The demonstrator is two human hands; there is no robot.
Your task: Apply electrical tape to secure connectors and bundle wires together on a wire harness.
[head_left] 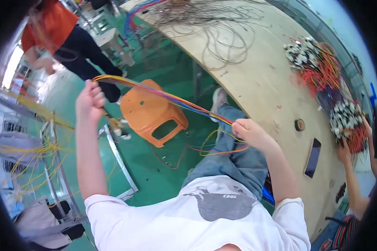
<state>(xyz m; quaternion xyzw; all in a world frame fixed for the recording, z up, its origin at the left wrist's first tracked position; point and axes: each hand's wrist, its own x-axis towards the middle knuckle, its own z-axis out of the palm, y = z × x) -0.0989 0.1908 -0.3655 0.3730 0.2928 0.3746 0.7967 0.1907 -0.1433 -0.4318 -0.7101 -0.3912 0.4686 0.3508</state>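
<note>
A bundle of long thin wires (171, 97), yellow, red and blue, stretches between my two raised hands. My left hand (90, 101) is closed in a fist round its far left end, off the left of the orange stool. Round the other end my right hand (250, 133) is closed, above my knee beside the table edge. Loose wire ends (224, 151) hang in a loop below my right hand. What lies inside each fist is hidden by the fingers.
An orange plastic stool (148, 111) stands on the green floor. On the wooden table (268, 90) lie tangled grey wires (226, 37), bunched wires with white connectors (303, 54), a tape roll (299, 124) and a phone (312, 157). Metal frames (121, 154) stand left; people (54, 33) are at both sides.
</note>
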